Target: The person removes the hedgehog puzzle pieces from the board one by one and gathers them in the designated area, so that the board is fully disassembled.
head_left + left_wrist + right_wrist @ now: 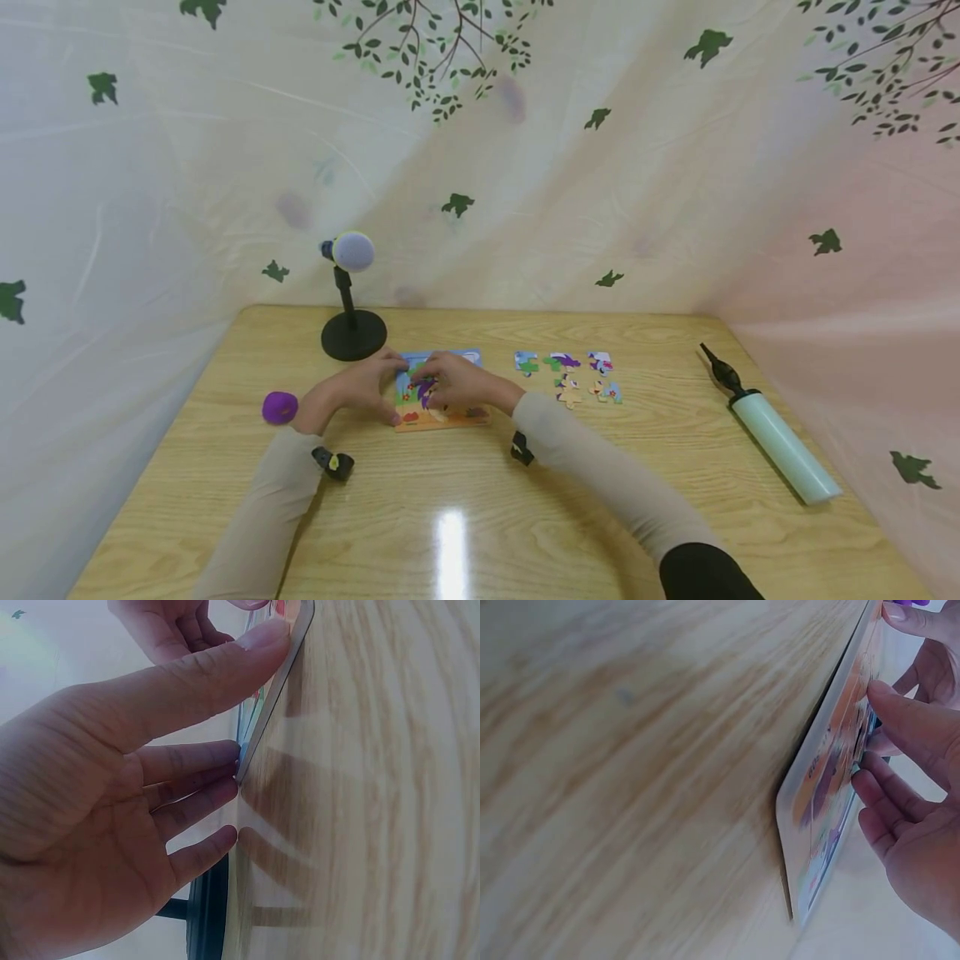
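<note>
A thin jigsaw puzzle board (438, 422) with a colourful cartoon picture lies on the wooden table. At its left side is my left hand (363, 385): the thumb (264, 636) rests on the near edge and the outstretched fingers (201, 756) touch near the far corner. Over the middle of the board, my right hand (465, 382) has its fingers bent downward. Thumb and fingertips (871, 766) pinch a puzzle piece (859, 742) at the board's surface; the hand partly hides this piece. Right of the board lie several loose jigsaw pieces (567, 392).
A black round-based stand (354, 335) with a pale round head stands behind my left hand. To that hand's left sits a purple lump (280, 407). A pale green hand pump (783, 446) with a black nozzle lies at the table's right. A leaf-patterned curtain hangs around the table.
</note>
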{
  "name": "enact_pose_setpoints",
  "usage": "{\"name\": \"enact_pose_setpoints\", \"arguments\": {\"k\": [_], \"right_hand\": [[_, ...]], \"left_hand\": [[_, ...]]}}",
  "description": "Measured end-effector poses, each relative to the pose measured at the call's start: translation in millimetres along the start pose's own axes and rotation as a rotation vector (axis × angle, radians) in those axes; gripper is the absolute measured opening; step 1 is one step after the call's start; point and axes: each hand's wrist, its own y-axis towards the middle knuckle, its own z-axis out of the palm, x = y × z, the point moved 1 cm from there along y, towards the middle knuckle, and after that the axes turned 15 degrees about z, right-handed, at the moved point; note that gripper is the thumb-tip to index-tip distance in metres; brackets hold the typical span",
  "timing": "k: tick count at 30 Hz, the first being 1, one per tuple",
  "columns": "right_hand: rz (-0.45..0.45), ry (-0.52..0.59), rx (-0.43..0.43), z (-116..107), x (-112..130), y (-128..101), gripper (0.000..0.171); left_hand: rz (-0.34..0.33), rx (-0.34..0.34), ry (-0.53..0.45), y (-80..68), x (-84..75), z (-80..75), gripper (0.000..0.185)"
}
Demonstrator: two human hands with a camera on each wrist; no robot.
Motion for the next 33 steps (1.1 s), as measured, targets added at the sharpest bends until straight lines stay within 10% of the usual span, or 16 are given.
{"name": "enact_pose_setpoints", "arguments": {"k": [33], "right_hand": [[0.028, -0.005, 0.006, 0.7, 5.2, 2.3, 0.041]], "left_hand": [[0.014, 0.011, 0.007, 1.0, 1.1, 0.0, 0.089]]}}
